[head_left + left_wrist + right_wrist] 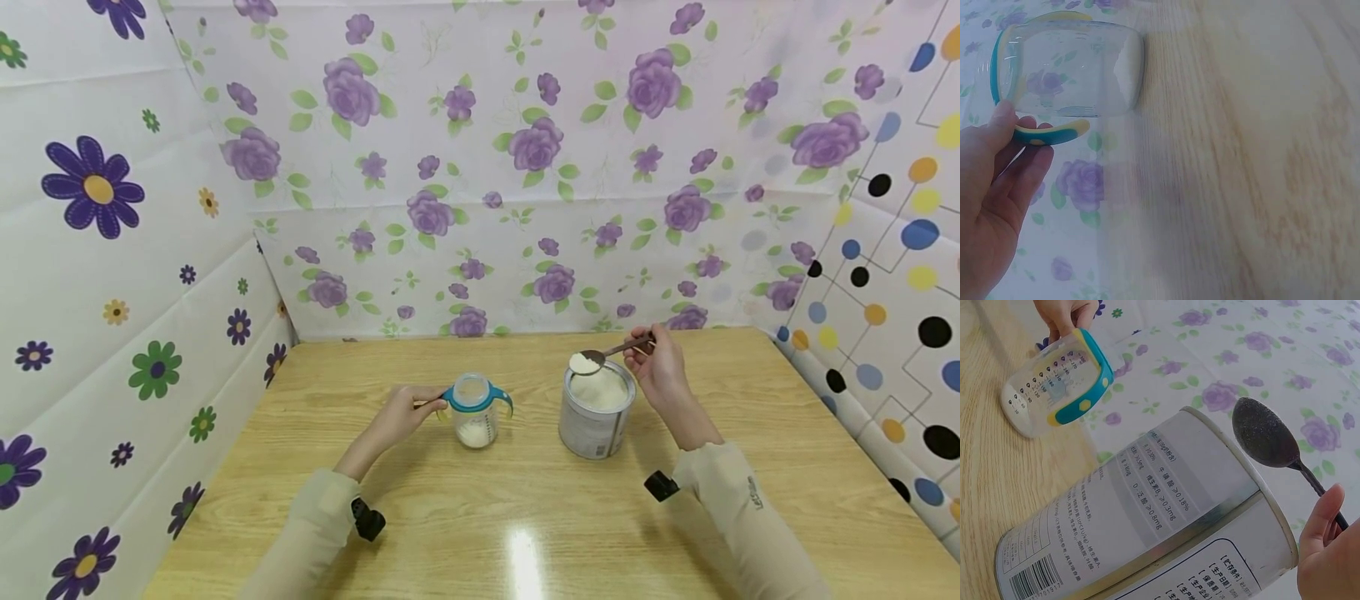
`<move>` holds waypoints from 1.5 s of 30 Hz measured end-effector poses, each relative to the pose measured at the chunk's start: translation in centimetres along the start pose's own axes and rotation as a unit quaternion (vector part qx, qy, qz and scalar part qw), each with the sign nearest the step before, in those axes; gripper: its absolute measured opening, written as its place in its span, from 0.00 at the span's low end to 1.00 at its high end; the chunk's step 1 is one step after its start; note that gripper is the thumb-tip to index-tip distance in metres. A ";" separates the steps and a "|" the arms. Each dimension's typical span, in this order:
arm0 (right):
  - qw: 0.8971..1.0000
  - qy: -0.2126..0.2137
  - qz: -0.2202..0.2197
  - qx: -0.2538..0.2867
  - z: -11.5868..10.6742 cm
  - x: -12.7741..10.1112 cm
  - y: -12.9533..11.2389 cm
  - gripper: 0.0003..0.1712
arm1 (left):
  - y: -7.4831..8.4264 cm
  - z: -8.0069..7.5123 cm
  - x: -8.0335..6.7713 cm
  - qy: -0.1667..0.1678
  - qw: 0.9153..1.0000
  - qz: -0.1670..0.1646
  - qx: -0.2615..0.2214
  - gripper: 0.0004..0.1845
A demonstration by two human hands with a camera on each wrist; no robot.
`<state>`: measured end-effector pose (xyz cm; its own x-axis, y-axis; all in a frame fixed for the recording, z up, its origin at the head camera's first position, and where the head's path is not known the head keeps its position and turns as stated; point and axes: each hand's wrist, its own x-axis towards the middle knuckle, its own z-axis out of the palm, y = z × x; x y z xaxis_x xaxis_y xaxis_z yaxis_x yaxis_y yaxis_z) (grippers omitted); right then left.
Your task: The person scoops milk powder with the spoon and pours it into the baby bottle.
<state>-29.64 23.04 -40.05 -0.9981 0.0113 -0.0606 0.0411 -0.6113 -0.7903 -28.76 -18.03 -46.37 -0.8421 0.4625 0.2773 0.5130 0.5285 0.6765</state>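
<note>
A clear baby bottle (pixel 474 427) with a blue-and-yellow two-handled collar stands open on the table, white powder in its bottom. My left hand (pixel 401 414) pinches its left handle (pixel 1054 134) between thumb and fingers. To the right stands an open milk powder can (pixel 592 429), nearly full of white powder. Over the can's mouth my right hand (pixel 662 367) holds a dark spoon (pixel 617 347) by its handle, the bowl heaped with powder and pointing left. In the right wrist view the underside of the spoon (pixel 1264 432) shows above the can's rim.
The wooden table (pixel 450 517) runs back to a flowered cloth wall (pixel 480 167). Patterned cloth walls also close in the left and right sides. A small black camera is strapped at each wrist.
</note>
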 end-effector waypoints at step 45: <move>1.000 -0.018 -0.002 -0.018 1.2 -0.3 0.3 0.25 | -0.2 0.0 0.3 -0.002 1.000 0.008 0.022 0.18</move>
<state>-29.36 21.87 -39.53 -0.9992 -0.0152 -0.0372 0.0390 -0.5829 -0.8116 -29.10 -18.04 -46.46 -0.8335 0.4737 0.2844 0.5326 0.5516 0.6420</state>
